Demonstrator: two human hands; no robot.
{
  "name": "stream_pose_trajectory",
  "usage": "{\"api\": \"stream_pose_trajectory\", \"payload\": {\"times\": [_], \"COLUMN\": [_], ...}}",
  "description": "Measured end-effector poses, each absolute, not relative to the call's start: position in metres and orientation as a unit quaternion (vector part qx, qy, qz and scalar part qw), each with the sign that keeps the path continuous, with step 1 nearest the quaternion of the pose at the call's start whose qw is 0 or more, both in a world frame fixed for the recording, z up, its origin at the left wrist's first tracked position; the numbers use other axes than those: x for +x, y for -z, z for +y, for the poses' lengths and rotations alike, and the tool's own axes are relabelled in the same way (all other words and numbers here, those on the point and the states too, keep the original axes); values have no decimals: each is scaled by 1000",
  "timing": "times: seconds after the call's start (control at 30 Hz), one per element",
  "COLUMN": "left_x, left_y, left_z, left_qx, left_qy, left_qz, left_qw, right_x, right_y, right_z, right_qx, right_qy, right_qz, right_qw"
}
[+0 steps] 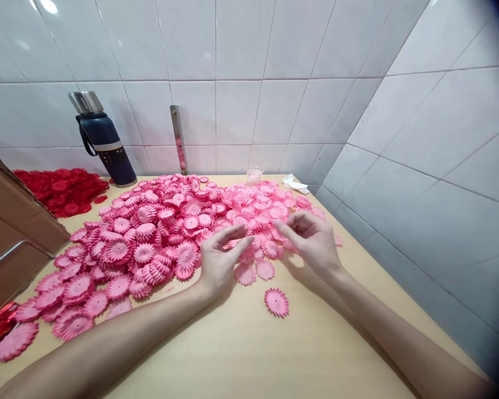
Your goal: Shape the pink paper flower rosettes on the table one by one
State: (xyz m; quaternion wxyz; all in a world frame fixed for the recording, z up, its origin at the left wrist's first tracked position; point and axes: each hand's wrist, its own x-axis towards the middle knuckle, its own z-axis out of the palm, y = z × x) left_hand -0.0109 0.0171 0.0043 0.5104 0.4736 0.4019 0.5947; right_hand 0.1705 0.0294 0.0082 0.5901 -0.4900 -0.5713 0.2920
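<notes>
Far left of the left hand stands a cardboard box (20,233), then red flowers (60,191) and a dark bottle (110,147). Pink flowers (145,252) heap up left of and beyond both hands. The left hand (216,260) is open, thumb and forefinger apart. Beyond and between the hands sits a clear cup (254,176); nearer lies a single pink flower (276,302). The right hand (316,244) has curled fingers; whether it grips anything, I cannot tell.
</notes>
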Motion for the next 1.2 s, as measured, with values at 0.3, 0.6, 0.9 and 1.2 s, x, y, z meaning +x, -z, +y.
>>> {"api": "stream_pose_trajectory", "payload": {"times": [0.3, 0.6, 0.9, 1.2], "left_x": [-13, -14, -13, -10], "left_y": [2, -1, 0, 8], "left_z": [19, 18, 20, 22], "left_qx": [539, 549, 584, 496], "left_qy": [-554, -523, -519, -559], "left_qz": [354, 375, 359, 350], "left_qw": [527, 533, 510, 566], "right_x": [154, 156, 154, 157], "right_y": [-18, -16, -17, -11], "right_z": [13, 13, 13, 21], "right_qx": [-404, -412, -396, -409], "right_qy": [-497, -511, -508, -422], "right_qz": [-574, -563, -569, -610], "right_qw": [510, 502, 511, 531]}}
